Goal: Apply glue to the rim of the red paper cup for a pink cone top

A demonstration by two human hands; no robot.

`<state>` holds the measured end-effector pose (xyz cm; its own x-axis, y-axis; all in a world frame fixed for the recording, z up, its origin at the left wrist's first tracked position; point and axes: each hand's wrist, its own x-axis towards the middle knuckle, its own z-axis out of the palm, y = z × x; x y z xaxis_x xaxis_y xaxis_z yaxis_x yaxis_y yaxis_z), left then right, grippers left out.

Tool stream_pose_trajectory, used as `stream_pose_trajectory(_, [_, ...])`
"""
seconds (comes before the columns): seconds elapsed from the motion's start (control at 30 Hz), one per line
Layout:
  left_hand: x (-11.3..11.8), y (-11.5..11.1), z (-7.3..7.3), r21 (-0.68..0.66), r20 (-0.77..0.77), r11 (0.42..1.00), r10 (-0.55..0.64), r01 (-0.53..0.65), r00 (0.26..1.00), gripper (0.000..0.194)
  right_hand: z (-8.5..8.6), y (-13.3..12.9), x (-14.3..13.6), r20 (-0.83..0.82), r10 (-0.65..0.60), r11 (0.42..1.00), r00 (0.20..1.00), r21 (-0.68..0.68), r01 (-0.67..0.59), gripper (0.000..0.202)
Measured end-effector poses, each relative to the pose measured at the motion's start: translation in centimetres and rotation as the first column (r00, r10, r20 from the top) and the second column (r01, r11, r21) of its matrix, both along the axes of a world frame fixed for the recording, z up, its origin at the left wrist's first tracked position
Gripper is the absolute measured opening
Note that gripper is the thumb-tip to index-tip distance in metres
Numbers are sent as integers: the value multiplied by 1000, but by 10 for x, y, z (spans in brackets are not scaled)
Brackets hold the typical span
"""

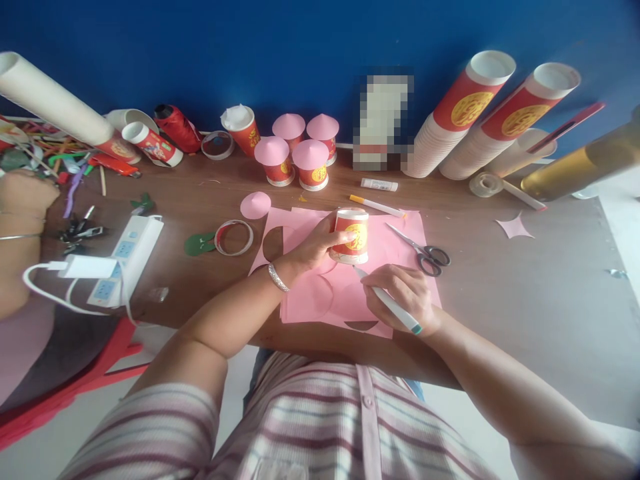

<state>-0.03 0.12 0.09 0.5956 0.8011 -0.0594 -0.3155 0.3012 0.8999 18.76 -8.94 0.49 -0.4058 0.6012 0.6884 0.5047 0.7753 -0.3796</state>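
My left hand (pixel 323 241) is wrapped round a red and white paper cup (pixel 351 252) with a gold emblem, the thumb lying across its front. Lines are drawn on the white band at the cup's lower end. My right hand (pixel 400 293) grips a white marker pen (pixel 396 309) with a green end, its tip close to the cup's lower edge; whether it touches, I cannot tell. Under both hands lie pink paper sheets (pixel 305 293) with round cut-outs. Scissors (pixel 431 259) with black handles rest on the sheets' right side, below an orange-capped marker (pixel 377 205).
Several cups with pink cone tops (pixel 310 155) stand at the back, with a loose pink cone (pixel 255 205) nearer. Tall cup stacks (pixel 465 110) lean at the right by a tape roll (pixel 486 185). A power strip (pixel 127 257) lies left, beside another person's arm (pixel 23 240).
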Motion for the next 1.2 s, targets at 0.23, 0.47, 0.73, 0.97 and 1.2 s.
stream_pose_trajectory(0.23, [1,-1,-1,-42,4,999,1,-1,1000,32,-1,0,0,3,-6,1000,1000,-12,6,24])
stream_pose_trajectory(0.47, [4,-1,-3,-38,42,999,-10,12,999,33,-2,0,-1,17,-26,1000,1000,-11,26,24])
stream_pose_trajectory(0.73, [4,1,-9,-4,9,1000,2,-2,1000,36,-1,1,-5,70,-31,999,997,38,29,22])
stream_pose_trajectory(0.97, [3,0,-9,7,-55,1000,25,-25,998,40,-4,1,-6,88,-56,998,995,43,53,20])
stream_pose_trajectory(1.2, [5,0,-10,0,-17,1000,16,-16,1000,41,-5,1,-4,116,-32,999,993,38,27,23])
